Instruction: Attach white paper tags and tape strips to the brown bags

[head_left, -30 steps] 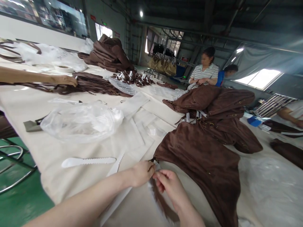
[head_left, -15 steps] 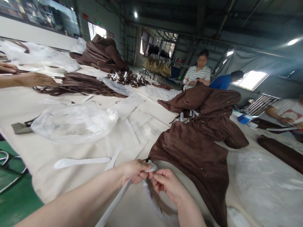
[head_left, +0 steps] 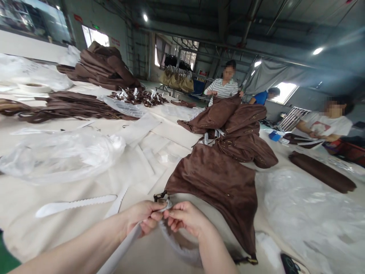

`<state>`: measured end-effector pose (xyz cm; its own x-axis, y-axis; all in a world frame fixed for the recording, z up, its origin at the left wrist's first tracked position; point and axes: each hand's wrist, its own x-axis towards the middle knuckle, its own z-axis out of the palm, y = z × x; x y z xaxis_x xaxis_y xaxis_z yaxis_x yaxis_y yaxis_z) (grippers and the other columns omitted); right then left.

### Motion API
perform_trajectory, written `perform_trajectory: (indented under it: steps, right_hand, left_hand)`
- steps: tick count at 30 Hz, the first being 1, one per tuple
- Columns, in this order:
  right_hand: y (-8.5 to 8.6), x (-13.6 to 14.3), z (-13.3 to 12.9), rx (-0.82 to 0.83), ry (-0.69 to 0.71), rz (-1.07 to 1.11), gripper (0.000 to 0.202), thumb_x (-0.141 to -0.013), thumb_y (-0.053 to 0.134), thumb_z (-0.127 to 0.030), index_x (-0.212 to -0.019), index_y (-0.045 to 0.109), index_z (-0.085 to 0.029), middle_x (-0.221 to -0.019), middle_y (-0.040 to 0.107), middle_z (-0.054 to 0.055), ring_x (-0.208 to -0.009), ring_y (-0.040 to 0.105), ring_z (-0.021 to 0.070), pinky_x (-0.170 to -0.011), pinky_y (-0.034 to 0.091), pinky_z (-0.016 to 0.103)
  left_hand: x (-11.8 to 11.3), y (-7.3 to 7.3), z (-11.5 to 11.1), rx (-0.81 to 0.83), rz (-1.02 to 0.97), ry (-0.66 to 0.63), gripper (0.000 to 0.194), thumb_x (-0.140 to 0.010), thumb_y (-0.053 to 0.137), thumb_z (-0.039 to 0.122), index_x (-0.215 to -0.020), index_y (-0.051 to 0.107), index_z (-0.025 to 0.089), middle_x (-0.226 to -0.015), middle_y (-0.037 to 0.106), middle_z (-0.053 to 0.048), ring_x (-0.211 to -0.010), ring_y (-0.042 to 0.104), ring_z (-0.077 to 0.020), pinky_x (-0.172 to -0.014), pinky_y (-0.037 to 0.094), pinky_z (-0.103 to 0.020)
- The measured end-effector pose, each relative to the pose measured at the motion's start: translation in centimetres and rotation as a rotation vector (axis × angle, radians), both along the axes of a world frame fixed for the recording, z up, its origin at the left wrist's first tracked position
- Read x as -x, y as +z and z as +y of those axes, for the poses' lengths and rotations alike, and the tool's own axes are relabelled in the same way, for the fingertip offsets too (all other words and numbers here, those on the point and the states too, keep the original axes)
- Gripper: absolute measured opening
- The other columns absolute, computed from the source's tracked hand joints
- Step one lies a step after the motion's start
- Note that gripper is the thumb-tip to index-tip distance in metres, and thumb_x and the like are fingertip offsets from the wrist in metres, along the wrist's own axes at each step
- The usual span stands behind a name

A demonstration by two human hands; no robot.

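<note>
A brown handbag [head_left: 213, 186] lies on the cloth-covered table in front of me, its dark metal clasp [head_left: 160, 195] just beyond my fingers. My left hand [head_left: 145, 217] is closed on the bag's strap, close to that clasp. A pale wrapping strip [head_left: 121, 249] hangs from under this hand toward my body. Right beside it, my right hand [head_left: 186, 219] pinches the pale wrapping at the same spot. The wrapped part of the strap [head_left: 179, 247] curves below my right hand, partly behind the forearm. Exactly what each fingertip presses on is hidden.
White serrated strips [head_left: 76, 203] lie left of my hands, near a crumpled plastic bag [head_left: 65, 156]. More brown bags [head_left: 242, 133] are heaped beyond. Brown straps [head_left: 76, 106] lie at the far left. Plastic sheeting [head_left: 310, 213] and a phone [head_left: 293, 264] are at right. Co-workers [head_left: 225, 85] stand across the table.
The view has turned right, so the scene sits further left and another person's hands at the left are gone from sight. Both my hands stay together at the strap by the clasp.
</note>
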<state>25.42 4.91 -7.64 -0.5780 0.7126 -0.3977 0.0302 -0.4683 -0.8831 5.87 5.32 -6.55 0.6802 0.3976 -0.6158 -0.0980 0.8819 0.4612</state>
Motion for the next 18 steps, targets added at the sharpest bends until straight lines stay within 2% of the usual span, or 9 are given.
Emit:
perform_trajectory:
  steps: [4,11,15,18]
  right_hand:
    - [-0.1,0.8,0.1,-0.034,0.097,-0.055,0.036,-0.065,0.074,-0.047,-0.074,0.071,-0.012,-0.059,0.063,0.001,-0.047,0.053,0.0067,-0.049,0.042,0.019]
    - [0.7,0.6,-0.1,-0.115,0.296,-0.067,0.041,-0.062,0.072,-0.052,-0.070,0.071,-0.012,-0.064,0.065,0.003,-0.052,0.056,0.0081,-0.054,0.045,0.021]
    - [0.5,0.5,-0.5,-0.211,0.253,-0.106,0.035,-0.065,0.070,-0.047,-0.062,0.067,-0.012,-0.053,0.059,-0.001,-0.046,0.050,0.0077,-0.049,0.040,0.020]
    - [-0.2,1.3,-0.7,-0.289,0.164,-0.273,0.027,-0.070,0.065,-0.040,-0.061,0.065,-0.015,-0.049,0.055,-0.003,-0.042,0.045,0.0080,-0.044,0.034,0.020]
  left_hand:
    - [0.5,-0.5,-1.7,0.167,-0.157,-0.010,0.023,-0.086,0.055,0.030,-0.072,0.055,0.012,-0.041,0.024,0.010,-0.031,0.005,-0.0012,-0.027,0.012,-0.011]
    - [-0.8,-1.0,-5.5,0.175,-0.424,0.048,0.040,-0.097,0.034,0.035,-0.077,0.059,0.010,-0.033,0.028,0.010,-0.023,0.008,-0.0009,-0.024,0.010,-0.010]
    - [-1.7,-0.5,-6.2,0.170,-0.459,0.096,0.049,-0.099,0.026,0.035,-0.087,0.062,0.005,-0.032,0.032,0.009,-0.022,0.010,-0.0008,-0.024,0.011,-0.010]
    - [-2.4,-0.2,-6.6,0.111,-0.445,0.157,0.049,-0.099,0.027,0.035,-0.099,0.062,0.002,-0.029,0.028,0.011,-0.022,0.004,-0.0010,-0.024,0.008,-0.010]
